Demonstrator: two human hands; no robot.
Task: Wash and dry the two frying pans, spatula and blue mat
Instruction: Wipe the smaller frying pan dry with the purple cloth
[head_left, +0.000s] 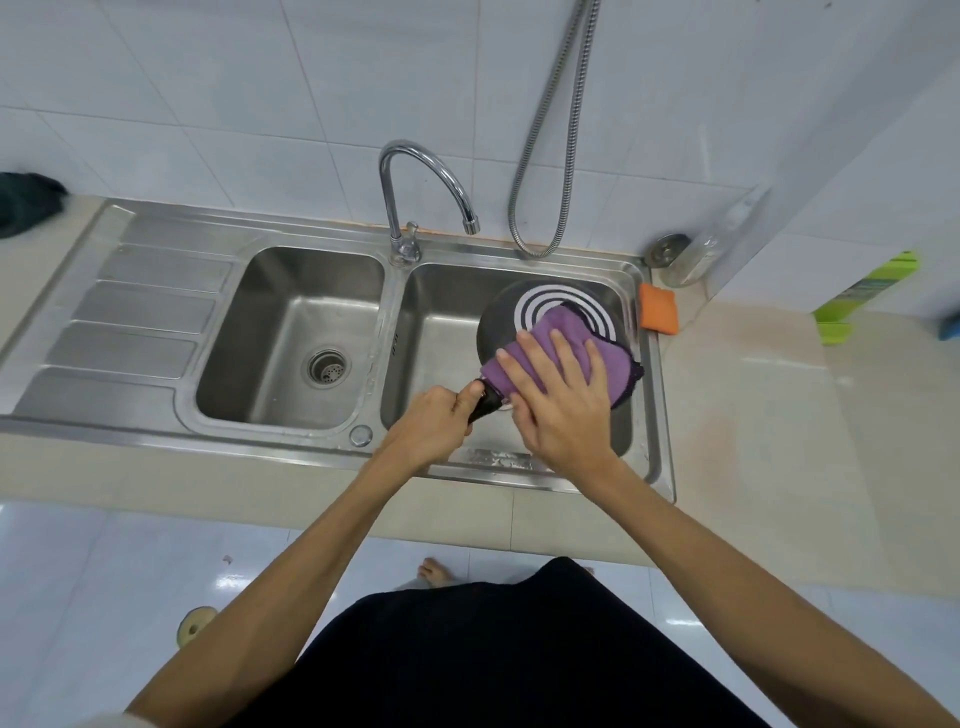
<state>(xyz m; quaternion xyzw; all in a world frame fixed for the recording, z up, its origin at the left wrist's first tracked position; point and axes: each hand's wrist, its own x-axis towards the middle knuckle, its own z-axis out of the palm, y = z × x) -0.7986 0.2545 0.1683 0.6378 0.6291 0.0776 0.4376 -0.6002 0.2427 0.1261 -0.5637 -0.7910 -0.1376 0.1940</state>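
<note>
Pan (498, 322) hangs bottom-up over the right basin of the sink (655, 415), its ringed base facing the camera, so that the underside can be dried and any drips fall into the basin. The left hand (431, 423) has its fingers (464, 402) wrapped fully round the black handle (485, 402), which leaves the pan at about 7 o'clock; that closed grip props the pan at a tilt and steadies it against the push of wiping. The right hand (558, 400) lies flat, fingers spread and not curled round anything, pressing a purple cloth (563, 332) onto the pan's near half; the open palm spreads pressure over a wide patch. The cloth covers the rings from roughly 3 to 7 o'clock, so the far arc looks still to be wiped. An orange sponge (658, 307) sits on the sink's rim at 2 o'clock from the pan, within reach. The tap (426, 176) stands at 11 o'clock; no water shows. The second pan, spatula and mat are not in view.
</note>
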